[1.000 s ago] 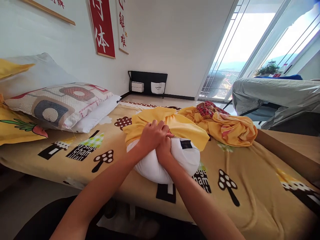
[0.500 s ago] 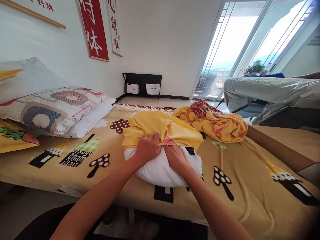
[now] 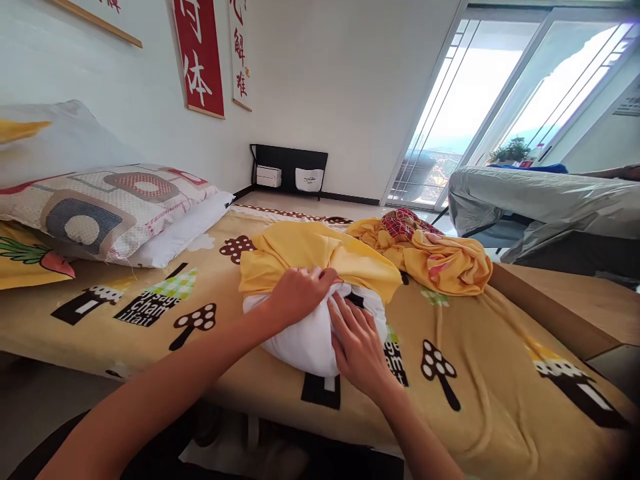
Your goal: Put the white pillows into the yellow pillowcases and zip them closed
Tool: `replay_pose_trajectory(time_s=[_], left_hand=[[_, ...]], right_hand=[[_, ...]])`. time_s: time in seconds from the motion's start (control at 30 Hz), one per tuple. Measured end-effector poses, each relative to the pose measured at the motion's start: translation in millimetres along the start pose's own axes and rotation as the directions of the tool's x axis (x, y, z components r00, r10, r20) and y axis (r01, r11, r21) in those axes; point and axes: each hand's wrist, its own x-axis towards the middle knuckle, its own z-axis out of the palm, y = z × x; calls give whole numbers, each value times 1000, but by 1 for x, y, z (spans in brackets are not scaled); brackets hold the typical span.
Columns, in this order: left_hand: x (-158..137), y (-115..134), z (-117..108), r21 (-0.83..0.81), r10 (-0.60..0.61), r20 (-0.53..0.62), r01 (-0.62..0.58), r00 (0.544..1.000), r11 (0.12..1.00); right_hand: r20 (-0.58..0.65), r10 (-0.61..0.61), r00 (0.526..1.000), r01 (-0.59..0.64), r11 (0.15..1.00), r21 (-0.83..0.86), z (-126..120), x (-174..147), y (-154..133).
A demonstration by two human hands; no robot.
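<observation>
A white pillow (image 3: 297,347) lies on the bed in front of me, its far part inside a yellow pillowcase (image 3: 295,243). My left hand (image 3: 303,293) is closed on the near edge of the pillowcase, at the middle of its opening. On the pillow's right side rests my right hand (image 3: 357,340), fingers stretched out and pressing into the white fabric just below the pillowcase edge. A small black patch shows beside the right fingertips. The pillow's far end is hidden under the yellow cloth.
A patterned blanket (image 3: 480,360) covers the bed. Patterned and white pillows (image 3: 150,193) are stacked at the left. Crumpled yellow cloth (image 3: 445,263) and red plaid cloth (image 3: 405,223) lie at the back right, near a cardboard box (image 3: 550,307). Beyond stands a plastic-covered table (image 3: 540,187).
My right hand has come back out from under the pillowcase edge and now lies on the white pillow. My left hand has shifted slightly right, still holding the edge.
</observation>
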Motion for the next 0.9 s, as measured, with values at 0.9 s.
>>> replay_pose_trajectory(time_s=[0.9], left_hand=[[4,-32,-15,173,283,-742,-235,607,956]], right_hand=[[196,527,827,-402,311,861,58,-12,65]])
